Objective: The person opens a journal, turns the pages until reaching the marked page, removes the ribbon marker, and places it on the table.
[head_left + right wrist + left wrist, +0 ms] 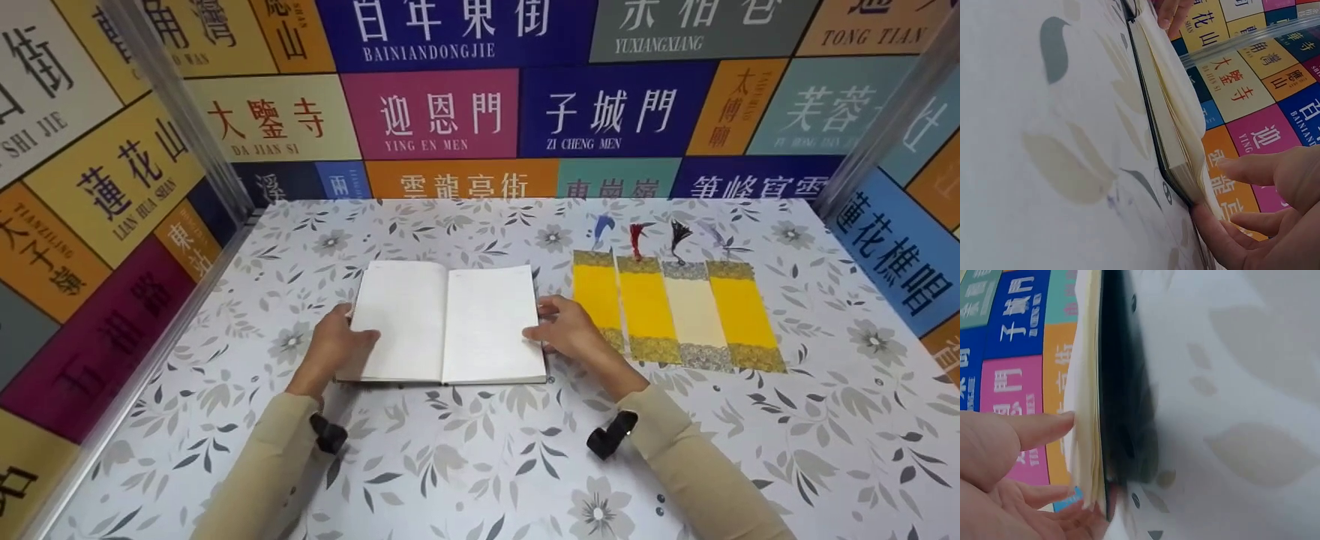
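An open book [401,322] with blank-looking pages lies in the middle of the table in the head view. My left hand [339,343] grips its left side, thumb on the page and the other fingers at the outer edge. At the opposite side my right hand [571,330] holds the right edge the same way. Cream page edges [1088,382] above a dark cover show in the left wrist view. Dark cover and page block [1165,124] also appear in the right wrist view, with fingertips of my right hand [1275,211] at the cover's corner.
Right of the book lie three yellow bookmarks [649,304] and a cream bookmark [696,311], with patterned ends and tassels. White leaf-patterned cloth [480,465] covers the table. Colourful panels with lettering [431,112] stand behind and at both sides.
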`<state>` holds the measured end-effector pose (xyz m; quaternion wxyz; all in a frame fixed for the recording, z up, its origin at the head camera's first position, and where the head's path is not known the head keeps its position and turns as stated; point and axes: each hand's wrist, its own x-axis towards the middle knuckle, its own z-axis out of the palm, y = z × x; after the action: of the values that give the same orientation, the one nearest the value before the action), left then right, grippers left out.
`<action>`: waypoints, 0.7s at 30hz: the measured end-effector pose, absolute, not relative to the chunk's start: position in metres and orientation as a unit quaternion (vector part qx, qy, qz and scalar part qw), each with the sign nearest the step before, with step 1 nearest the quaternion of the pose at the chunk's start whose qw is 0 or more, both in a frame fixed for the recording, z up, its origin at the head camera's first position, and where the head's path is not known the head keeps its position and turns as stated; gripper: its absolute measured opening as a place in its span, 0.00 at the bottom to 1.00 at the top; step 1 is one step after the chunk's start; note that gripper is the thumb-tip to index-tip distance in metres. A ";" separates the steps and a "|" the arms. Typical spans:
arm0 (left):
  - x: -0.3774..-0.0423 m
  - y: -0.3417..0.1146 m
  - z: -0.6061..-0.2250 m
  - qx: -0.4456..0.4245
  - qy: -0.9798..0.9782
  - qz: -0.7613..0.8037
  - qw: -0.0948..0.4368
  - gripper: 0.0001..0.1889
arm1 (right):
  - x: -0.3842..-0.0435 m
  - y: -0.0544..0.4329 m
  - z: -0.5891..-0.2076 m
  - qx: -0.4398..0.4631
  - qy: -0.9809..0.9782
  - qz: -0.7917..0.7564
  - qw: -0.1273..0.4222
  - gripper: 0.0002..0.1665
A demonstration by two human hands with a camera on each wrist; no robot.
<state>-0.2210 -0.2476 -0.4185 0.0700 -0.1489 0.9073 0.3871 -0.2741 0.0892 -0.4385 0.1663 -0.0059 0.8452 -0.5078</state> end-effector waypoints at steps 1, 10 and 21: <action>-0.221 -0.249 -0.418 -0.155 0.902 0.396 0.073 0.39 | -0.274 0.089 -0.439 -0.004 0.845 -0.509 0.163 0.38; -0.226 -0.264 -0.416 -0.169 0.870 0.460 0.051 0.29 | -0.273 0.089 -0.446 -0.004 0.837 -0.528 0.146 0.35; -0.228 -0.266 -0.406 -0.159 0.858 0.488 0.024 0.24 | -0.274 0.098 -0.446 -0.004 0.824 -0.538 0.176 0.35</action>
<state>-0.2284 -0.2663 -0.4057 0.0236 -0.1592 0.8578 0.4881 -0.2745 0.0978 -0.4461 0.1759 -0.0040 0.8245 -0.5378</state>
